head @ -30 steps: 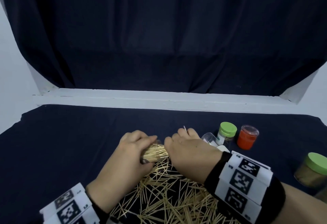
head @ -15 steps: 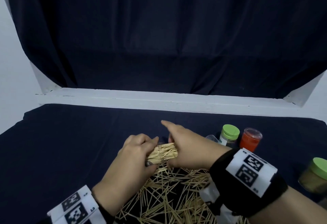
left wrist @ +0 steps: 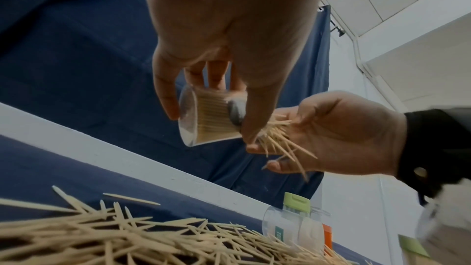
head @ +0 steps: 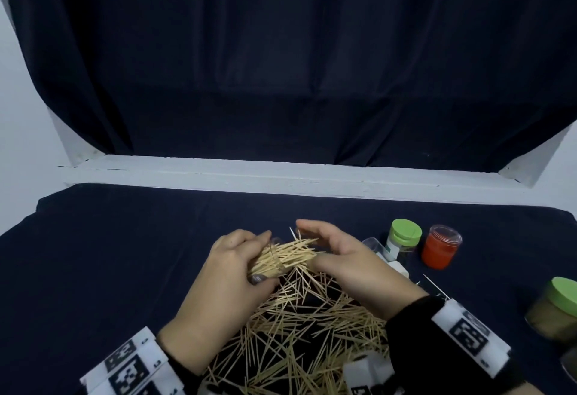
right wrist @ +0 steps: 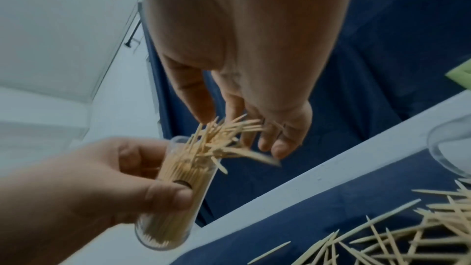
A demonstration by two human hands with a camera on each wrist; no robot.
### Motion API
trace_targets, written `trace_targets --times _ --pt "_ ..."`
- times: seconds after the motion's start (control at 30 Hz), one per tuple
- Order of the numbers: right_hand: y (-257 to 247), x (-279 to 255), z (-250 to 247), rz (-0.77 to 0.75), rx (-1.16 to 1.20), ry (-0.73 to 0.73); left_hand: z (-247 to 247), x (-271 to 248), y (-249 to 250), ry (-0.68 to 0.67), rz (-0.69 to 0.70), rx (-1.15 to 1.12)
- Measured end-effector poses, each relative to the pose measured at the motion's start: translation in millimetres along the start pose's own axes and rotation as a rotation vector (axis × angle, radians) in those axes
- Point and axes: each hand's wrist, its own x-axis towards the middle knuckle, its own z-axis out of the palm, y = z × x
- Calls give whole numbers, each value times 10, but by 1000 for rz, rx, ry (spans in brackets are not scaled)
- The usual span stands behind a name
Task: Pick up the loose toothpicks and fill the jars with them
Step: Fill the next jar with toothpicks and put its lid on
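1. Dark cloth-covered table (head: 125, 269), dark curtain (head: 281, 66) behind.
2. Loose toothpicks (head: 296, 332) heaped near the front edge.
3. Left hand (head: 231, 273) wrapped around clear jar (left wrist: 203, 120), tilted, packed with toothpicks.
4. Right hand (head: 349, 257) cupped loosely open at the jar's mouth, splayed bundle (right wrist: 226, 138) against fingers.

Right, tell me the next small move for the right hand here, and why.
Probably ease the splayed toothpicks deeper into the clear jar. The left hand has its grip on the tilted jar, already packed, and a fan of toothpicks pokes out of its mouth against the right hand, whose fingers look loosely open. Nudging them in line should stop them spilling back onto the loose pile.
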Motion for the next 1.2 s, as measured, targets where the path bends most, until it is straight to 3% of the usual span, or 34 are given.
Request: trace_targets --times 0.1,0.23,0.37,0.43,0.53,0.67,0.8,0.87,0.97,1.1,1.2 --pt "37 -77 67 -9 55 67 -6 -7 -16 47 1 -20" --pt "-15 -123 163 -159 -168 262 17 -14 1 43 22 -42" --pt "-59 -118 243 -298 -404 253 26 -4 9 28 33 -44" --pt "-58 -123 252 -316 -352 220 21 -6 -15 42 14 -57" --pt "-16 -136 256 -349 -169 306 12 -5 -36 102 4 -76" --pt "27 -125 271 -290 -44 335 7 -8 -19 121 22 -82" --pt "30 -74 261 -360 -269 334 28 -4 5 91 42 -104" --pt "-2 -67 247 -396 -352 251 33 3 -1 91 44 -102" --pt "-39 -91 187 -343 -289 157 18 6 -28 124 23 -87" --pt "-4 -86 150 -292 1 309 5 -2 -26 144 14 -100" --pt "26 -64 139 -324 -91 373 3 -5 -11 150 26 -102"
